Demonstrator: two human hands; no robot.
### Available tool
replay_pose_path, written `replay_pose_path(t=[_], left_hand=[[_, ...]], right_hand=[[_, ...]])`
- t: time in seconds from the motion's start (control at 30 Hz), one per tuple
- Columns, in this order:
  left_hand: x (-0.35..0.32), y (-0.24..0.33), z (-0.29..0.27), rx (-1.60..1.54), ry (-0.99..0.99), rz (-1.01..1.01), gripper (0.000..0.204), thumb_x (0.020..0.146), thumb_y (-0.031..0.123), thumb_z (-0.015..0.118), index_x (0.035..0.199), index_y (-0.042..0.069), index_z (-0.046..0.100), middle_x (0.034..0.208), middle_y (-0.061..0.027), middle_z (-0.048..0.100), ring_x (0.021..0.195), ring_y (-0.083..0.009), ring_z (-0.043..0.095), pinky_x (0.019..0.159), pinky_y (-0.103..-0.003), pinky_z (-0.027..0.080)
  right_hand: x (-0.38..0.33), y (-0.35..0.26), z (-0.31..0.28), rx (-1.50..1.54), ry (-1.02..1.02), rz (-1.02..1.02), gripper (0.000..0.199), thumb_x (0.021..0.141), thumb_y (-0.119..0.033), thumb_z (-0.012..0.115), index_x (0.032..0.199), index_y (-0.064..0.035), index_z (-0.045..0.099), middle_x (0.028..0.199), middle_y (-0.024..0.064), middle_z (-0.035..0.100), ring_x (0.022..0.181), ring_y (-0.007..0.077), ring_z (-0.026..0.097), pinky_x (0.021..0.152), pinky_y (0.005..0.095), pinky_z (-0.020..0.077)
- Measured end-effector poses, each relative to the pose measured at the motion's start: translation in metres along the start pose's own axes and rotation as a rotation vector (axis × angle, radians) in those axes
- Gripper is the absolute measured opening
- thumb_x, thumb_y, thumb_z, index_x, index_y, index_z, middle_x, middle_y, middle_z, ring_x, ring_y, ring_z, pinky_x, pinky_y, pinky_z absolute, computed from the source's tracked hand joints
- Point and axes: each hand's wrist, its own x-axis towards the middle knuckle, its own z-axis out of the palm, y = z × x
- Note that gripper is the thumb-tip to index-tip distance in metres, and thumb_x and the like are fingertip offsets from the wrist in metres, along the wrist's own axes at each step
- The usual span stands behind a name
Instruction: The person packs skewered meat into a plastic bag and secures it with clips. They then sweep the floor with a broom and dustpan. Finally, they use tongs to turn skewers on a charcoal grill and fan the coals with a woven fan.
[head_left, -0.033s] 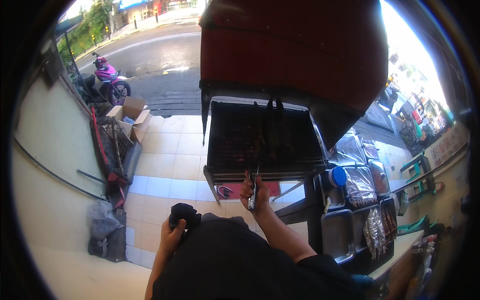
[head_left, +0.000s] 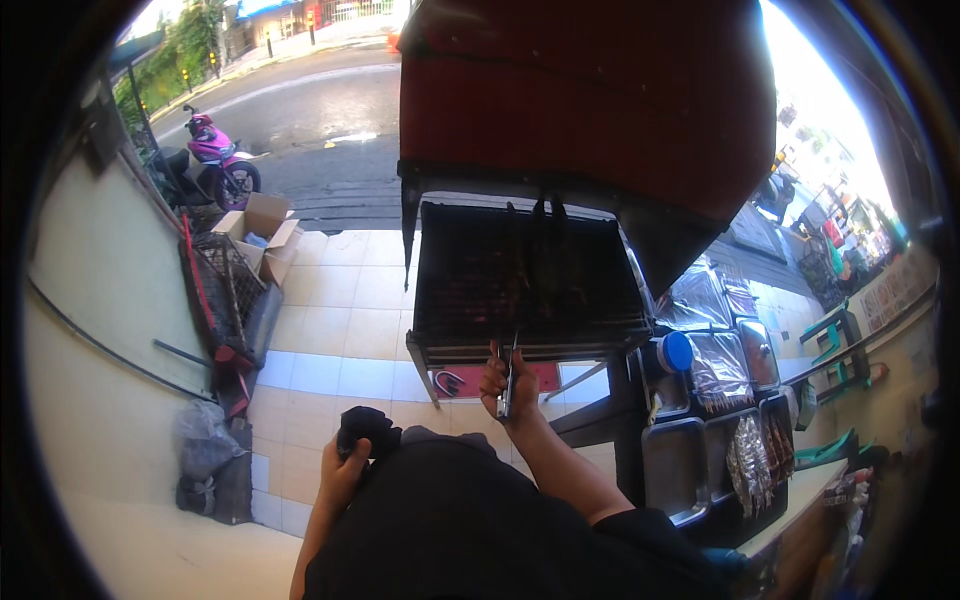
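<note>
While gripping slim silver metal tongs (head_left: 503,406) in right hand (head_left: 523,388) and bunched black cloth-like item (head_left: 372,430) in left hand (head_left: 347,470), apparently tending dark shadowed food (head_left: 545,258) on black rectangular metal grill (head_left: 440,347). Probably calls for turning or lifting food next; can't tell tong contact.

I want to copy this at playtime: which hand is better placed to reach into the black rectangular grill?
Probably the right hand: it grips a slim silver metal tool at the grill's near edge. The left hand is farther back, holding a soft-looking black bundle.
</note>
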Motion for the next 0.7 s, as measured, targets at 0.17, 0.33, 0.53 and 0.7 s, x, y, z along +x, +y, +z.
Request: replay_pose_path(t=[0.17,0.33,0.53,0.7], left_hand=[[0.005,0.000,0.005,-0.032,0.004,0.005,0.042,0.109,0.030,0.066,0.133,-0.004,0.066,0.121,-0.0128,0.076,0.110,-0.0206,0.071,0.098,-0.036,0.056],[0.010,0.003,0.006,-0.010,-0.017,-0.003,0.043,0.109,0.030,0.066,0.134,-0.004,0.066,0.122,-0.0128,0.076,0.110,-0.0204,0.071,0.099,-0.036,0.055],[0.014,-0.001,0.005,0.014,-0.041,-0.019,0.042,0.108,0.030,0.066,0.134,-0.004,0.066,0.123,-0.0132,0.076,0.111,-0.0203,0.070,0.098,-0.035,0.055],[0.014,-0.003,0.004,-0.008,-0.040,-0.018,0.043,0.108,0.030,0.067,0.134,-0.004,0.066,0.123,-0.0126,0.076,0.112,-0.0201,0.069,0.101,-0.035,0.053]], right_hand=[[0.006,-0.002,0.019,0.148,-0.075,0.026,0.050,0.111,-0.044,0.054,0.133,0.0005,0.063,0.079,0.0028,0.055,0.059,0.0136,0.046,0.055,0.0315,0.0341],[0.011,-0.001,0.031,0.155,-0.047,0.002,0.049,0.110,-0.040,0.059,0.132,0.0037,0.063,0.077,0.0016,0.054,0.058,0.0120,0.045,0.051,0.0283,0.0349],[0.008,-0.008,0.026,0.134,-0.085,0.045,0.052,0.112,-0.042,0.054,0.136,0.0035,0.062,0.079,0.0024,0.055,0.058,0.0126,0.046,0.051,0.0287,0.0352],[-0.012,-0.016,0.022,0.015,-0.047,0.087,0.059,0.112,-0.048,0.049,0.140,0.0036,0.060,0.081,0.0030,0.053,0.059,0.0135,0.045,0.052,0.0299,0.0366]])
